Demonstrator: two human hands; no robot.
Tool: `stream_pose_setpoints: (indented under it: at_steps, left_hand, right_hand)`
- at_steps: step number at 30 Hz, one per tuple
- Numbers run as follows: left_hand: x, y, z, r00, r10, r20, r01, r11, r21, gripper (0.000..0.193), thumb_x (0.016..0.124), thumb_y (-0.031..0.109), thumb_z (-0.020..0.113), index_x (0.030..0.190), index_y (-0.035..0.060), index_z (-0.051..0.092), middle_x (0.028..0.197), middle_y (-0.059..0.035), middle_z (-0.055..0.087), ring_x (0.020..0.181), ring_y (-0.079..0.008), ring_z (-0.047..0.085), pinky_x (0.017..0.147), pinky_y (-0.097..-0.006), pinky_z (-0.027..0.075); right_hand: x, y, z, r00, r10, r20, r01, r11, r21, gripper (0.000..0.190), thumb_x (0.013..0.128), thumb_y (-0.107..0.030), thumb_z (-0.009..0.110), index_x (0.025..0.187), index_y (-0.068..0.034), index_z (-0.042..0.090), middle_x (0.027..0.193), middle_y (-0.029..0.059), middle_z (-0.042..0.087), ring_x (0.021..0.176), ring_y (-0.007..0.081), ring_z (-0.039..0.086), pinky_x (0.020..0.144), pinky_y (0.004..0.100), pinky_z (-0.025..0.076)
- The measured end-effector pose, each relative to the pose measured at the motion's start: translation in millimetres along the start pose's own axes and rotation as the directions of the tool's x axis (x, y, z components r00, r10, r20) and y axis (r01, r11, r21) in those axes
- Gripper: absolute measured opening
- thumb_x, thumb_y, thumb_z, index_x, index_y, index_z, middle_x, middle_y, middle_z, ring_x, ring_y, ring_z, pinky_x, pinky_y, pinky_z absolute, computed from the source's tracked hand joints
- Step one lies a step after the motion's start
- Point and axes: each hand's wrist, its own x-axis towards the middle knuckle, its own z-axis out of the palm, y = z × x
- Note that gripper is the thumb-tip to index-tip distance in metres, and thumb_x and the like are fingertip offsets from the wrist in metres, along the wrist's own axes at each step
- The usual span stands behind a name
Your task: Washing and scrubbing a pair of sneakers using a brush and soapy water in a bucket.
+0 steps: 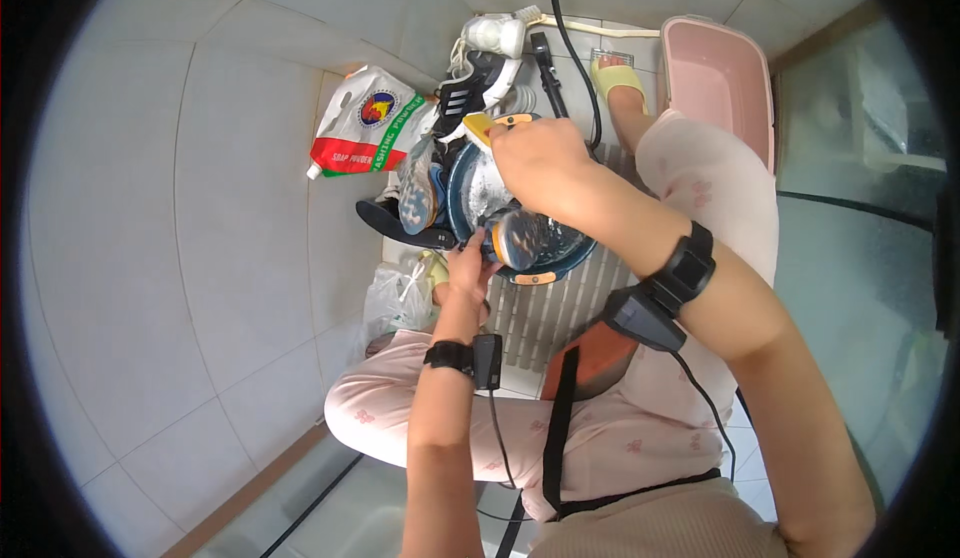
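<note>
My left hand grips a wet dark shoe with an orange line along its midsole; its mottled sole faces up. The shoe is over the near part of a blue basin with tan handle pads, which holds water and whitish suds. In my right hand is a yellow scrub brush, above the basin's far side and apart from the shoe. Another shoe with a mottled sole leans at the basin's left, near a flat black insole-like piece.
A washing powder pouch leans by the left wall. Behind the basin are a black sneaker, a white shoe, a black hand shower and a hanging black hose. A pink tub stands right; a plastic bag lies left.
</note>
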Motion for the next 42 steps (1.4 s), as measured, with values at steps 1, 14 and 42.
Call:
stream_pose_setpoints:
  at_steps: [1,14,42]
  left_hand:
    - [9.2,-9.7,-9.9,0.999,-0.049,-0.017,0.046,0.988,-0.144,0.038,0.092,0.025,0.059,0.119,0.0,0.049,0.11,-0.0103,0.059,0.093,-0.0243,0.062,0.07,-0.0378,0.058]
    - [19.4,12.2,2.0,0.857,0.409,-0.312,-0.157,0.785,0.6,0.084,0.083,0.063,0.054,0.129,-0.0068,0.043,0.138,-0.036,0.031,0.129,-0.0434,0.034,0.107,-0.0412,0.028]
    - [-37.3,-21.3,-26.6,0.947,-0.241,0.214,0.275,0.95,-0.147,0.093,0.073,0.071,0.052,0.131,-0.0009,0.044,0.122,-0.0212,0.051,0.108,-0.0317,0.056,0.102,-0.0534,0.03]
  right_hand:
    - [3.3,-5.0,5.1,0.999,0.011,0.052,-0.012,1.0,0.021,0.025,0.082,-0.01,0.054,0.104,-0.002,0.061,0.085,0.0145,0.069,0.08,0.0297,0.068,0.065,0.0388,0.054]
    - [4.8,11.8,213.3,0.8,0.472,0.369,-0.586,0.746,0.317,0.037,0.087,-0.015,0.05,0.123,-0.006,0.05,0.104,0.021,0.066,0.096,0.0375,0.064,0.081,0.0464,0.051]
    - [-15.5,-10.3,210.8,0.614,0.312,0.725,-0.566,-0.467,0.68,0.038,0.084,-0.018,0.07,0.11,0.007,0.057,0.097,0.0118,0.063,0.079,0.0235,0.063,0.068,0.0406,0.051]
